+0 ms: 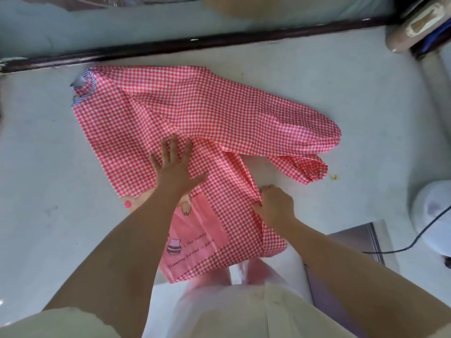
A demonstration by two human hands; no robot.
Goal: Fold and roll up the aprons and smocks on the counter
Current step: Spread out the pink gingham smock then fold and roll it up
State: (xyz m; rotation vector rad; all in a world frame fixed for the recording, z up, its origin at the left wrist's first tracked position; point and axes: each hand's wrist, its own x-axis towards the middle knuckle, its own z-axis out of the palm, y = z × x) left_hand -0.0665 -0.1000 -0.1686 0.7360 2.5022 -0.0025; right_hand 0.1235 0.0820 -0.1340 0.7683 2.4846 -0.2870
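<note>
My R hand (275,206) pinches the smock's (136,123) right edge, L hand (174,167) flat mid-cloth w/ fingers spread; smock runs lengthwise away from me, so I'd fold leftward.

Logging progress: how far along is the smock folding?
Done: smock spread on the counter. In hand: left hand presses it flat, right hand grips its side edge. Left: sleeve not folded in, nothing rolled yet.
</note>
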